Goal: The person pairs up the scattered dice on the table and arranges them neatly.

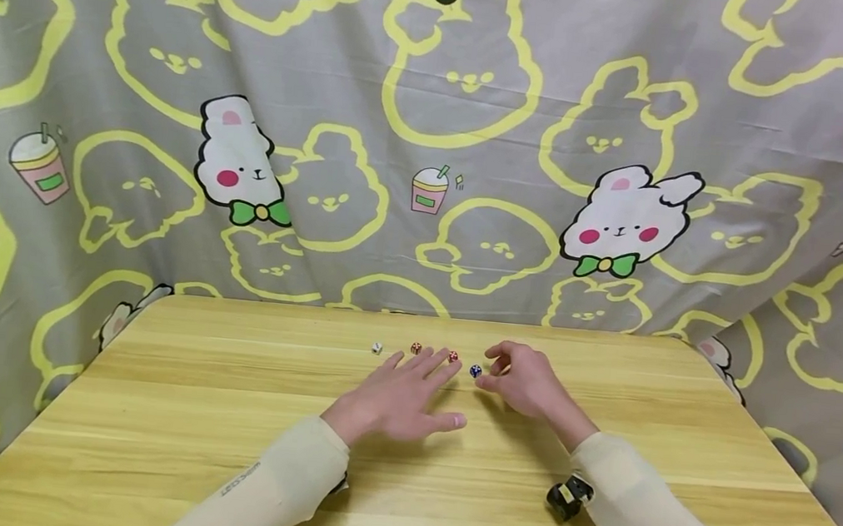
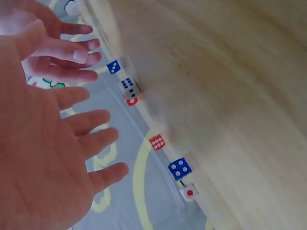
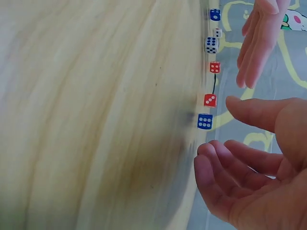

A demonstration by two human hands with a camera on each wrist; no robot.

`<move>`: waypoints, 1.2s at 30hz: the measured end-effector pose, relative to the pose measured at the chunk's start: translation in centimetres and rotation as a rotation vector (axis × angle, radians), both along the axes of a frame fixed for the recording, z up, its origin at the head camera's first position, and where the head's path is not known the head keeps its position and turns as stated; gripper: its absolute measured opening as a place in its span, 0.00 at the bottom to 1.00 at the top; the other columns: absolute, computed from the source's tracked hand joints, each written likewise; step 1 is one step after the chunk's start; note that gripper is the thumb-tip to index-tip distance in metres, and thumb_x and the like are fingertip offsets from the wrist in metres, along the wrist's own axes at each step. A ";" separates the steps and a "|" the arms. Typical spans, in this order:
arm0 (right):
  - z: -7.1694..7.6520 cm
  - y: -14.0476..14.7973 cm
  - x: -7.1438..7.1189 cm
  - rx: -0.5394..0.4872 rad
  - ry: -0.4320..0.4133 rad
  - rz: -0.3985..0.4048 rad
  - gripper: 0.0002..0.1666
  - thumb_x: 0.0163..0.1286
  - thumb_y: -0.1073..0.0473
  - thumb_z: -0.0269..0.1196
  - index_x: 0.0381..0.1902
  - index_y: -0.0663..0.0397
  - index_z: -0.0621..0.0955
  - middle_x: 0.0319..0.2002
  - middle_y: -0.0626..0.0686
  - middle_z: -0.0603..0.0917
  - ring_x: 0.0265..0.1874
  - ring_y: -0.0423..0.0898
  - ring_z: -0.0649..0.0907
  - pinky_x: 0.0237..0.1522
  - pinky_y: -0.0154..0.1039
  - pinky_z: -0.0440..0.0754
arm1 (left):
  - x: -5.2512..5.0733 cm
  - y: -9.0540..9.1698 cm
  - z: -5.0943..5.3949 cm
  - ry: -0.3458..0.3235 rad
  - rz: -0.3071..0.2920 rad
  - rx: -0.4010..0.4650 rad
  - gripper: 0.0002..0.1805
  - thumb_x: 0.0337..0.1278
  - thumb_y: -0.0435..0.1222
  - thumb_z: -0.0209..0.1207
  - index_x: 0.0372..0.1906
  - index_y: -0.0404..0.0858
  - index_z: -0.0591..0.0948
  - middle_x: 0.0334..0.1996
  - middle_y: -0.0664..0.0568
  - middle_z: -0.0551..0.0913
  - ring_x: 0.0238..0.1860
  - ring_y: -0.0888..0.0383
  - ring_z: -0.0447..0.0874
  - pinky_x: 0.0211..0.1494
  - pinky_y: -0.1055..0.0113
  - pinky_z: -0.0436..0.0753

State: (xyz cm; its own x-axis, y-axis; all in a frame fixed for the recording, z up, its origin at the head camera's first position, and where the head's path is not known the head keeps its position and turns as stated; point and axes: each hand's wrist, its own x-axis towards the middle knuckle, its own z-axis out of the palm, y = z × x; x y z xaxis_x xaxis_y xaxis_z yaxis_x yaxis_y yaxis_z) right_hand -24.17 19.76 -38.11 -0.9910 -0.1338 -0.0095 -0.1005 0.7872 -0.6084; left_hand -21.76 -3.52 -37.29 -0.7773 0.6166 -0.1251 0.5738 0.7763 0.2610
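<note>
With left hand (image 1: 402, 399) spread and right hand (image 1: 527, 379) cupped empty, the nearest blue die (image 3: 205, 121), apparently light and rigid, is best pinched across opposite faces.

Curtained nook, room type unclear: wooden table (image 1: 447, 487), grey cartoon cloth (image 1: 401, 157) behind

We are inspecting a wood-grained table (image 1: 439, 486). Working from its middle, we are finding a white die (image 1: 377, 348) lying towards eleven o'clock, a red die (image 1: 416, 348) at twelve, a second red die (image 1: 453, 355) just past twelve, and a blue die (image 1: 475, 371) towards one. From the right wrist, we are counting six dice (image 3: 205, 121): two per colour.
</note>
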 end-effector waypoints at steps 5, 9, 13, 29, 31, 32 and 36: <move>-0.1 -0.4 -0.6 0.016 -0.019 -0.030 0.24 0.66 0.55 0.76 0.56 0.61 0.86 0.38 0.52 0.86 0.36 0.45 0.81 0.39 0.36 0.78 | -0.2 0.7 -0.3 -0.026 -0.021 -0.030 0.47 0.76 0.69 0.44 0.87 0.49 0.53 0.89 0.53 0.46 0.89 0.50 0.45 0.89 0.42 0.49; -0.4 -0.6 -1.0 0.026 -0.031 -0.048 0.20 0.64 0.55 0.77 0.50 0.59 0.88 0.37 0.51 0.86 0.37 0.45 0.81 0.40 0.36 0.77 | -0.4 1.2 -0.4 -0.033 -0.032 -0.047 0.47 0.75 0.70 0.43 0.87 0.49 0.53 0.88 0.52 0.47 0.89 0.51 0.45 0.89 0.43 0.48; -0.8 -0.7 -1.2 0.027 -0.036 -0.048 0.15 0.65 0.55 0.77 0.45 0.58 0.89 0.34 0.51 0.87 0.35 0.45 0.81 0.37 0.35 0.77 | -0.6 1.5 -0.3 -0.066 -0.045 -0.038 0.50 0.72 0.73 0.44 0.87 0.50 0.53 0.88 0.52 0.47 0.89 0.53 0.45 0.89 0.43 0.47; -1.1 -1.2 -1.4 0.049 -0.037 -0.089 0.07 0.66 0.56 0.75 0.35 0.54 0.89 0.31 0.50 0.87 0.33 0.46 0.81 0.33 0.35 0.75 | -1.5 2.2 -0.3 -0.145 -0.034 -0.036 0.52 0.68 0.76 0.44 0.87 0.52 0.53 0.88 0.55 0.49 0.88 0.56 0.47 0.90 0.45 0.47; -1.1 -1.2 -1.4 0.050 -0.033 -0.086 0.07 0.67 0.56 0.75 0.35 0.54 0.89 0.31 0.50 0.87 0.33 0.46 0.81 0.33 0.35 0.75 | -1.5 2.2 -0.3 -0.146 -0.030 -0.038 0.52 0.68 0.76 0.44 0.87 0.52 0.53 0.88 0.55 0.49 0.88 0.56 0.47 0.90 0.45 0.47; -1.1 -1.2 -1.4 0.050 -0.032 -0.087 0.07 0.67 0.56 0.75 0.34 0.54 0.89 0.31 0.50 0.87 0.33 0.46 0.81 0.33 0.35 0.75 | -1.6 2.2 -0.3 -0.146 -0.030 -0.037 0.52 0.69 0.76 0.44 0.87 0.52 0.53 0.88 0.55 0.50 0.88 0.56 0.47 0.90 0.45 0.47; -1.1 -1.2 -1.4 0.059 -0.025 -0.096 0.06 0.66 0.57 0.75 0.34 0.53 0.90 0.32 0.50 0.88 0.35 0.47 0.81 0.36 0.36 0.76 | -1.6 2.3 -0.2 -0.156 -0.030 -0.034 0.51 0.70 0.75 0.44 0.87 0.52 0.52 0.88 0.56 0.50 0.88 0.56 0.47 0.90 0.45 0.46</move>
State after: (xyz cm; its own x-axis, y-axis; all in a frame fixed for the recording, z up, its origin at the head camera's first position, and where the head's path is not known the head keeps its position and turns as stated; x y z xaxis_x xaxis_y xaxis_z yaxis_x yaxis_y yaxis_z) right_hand -25.60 18.57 -39.19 -0.9985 -0.0367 -0.0397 -0.0081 0.8270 -0.5622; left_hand -23.34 -1.26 -37.53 -0.7282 0.6322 -0.2645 0.5510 0.7696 0.3226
